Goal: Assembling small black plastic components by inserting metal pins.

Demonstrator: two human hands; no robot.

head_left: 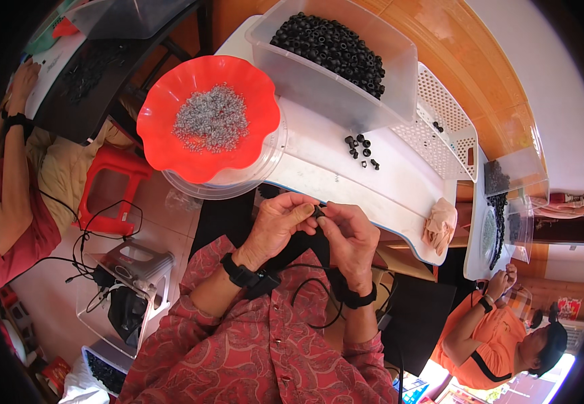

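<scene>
My left hand [270, 227] and my right hand [351, 241] meet in front of my chest, at the near edge of the white table [305, 158]. Both pinch one small black plastic part [318, 212] between thumbs and fingertips, which hide most of it. Beyond them, several loose black plastic pieces [359, 147] lie scattered on the tabletop. To the left, a wavy-rimmed red bowl [161, 87] holds a heap of small silvery metal pieces [211, 118]. A clear plastic bin [325, 97] full of black ring-like parts [325, 50] stands at the back.
A white perforated basket [433, 101] sits right of the bin, and a crumpled pinkish cloth [440, 225] at the table's right end. A red stool [114, 178] and cables stand at left. One person [500, 337] sits at right, another [16, 209] at left.
</scene>
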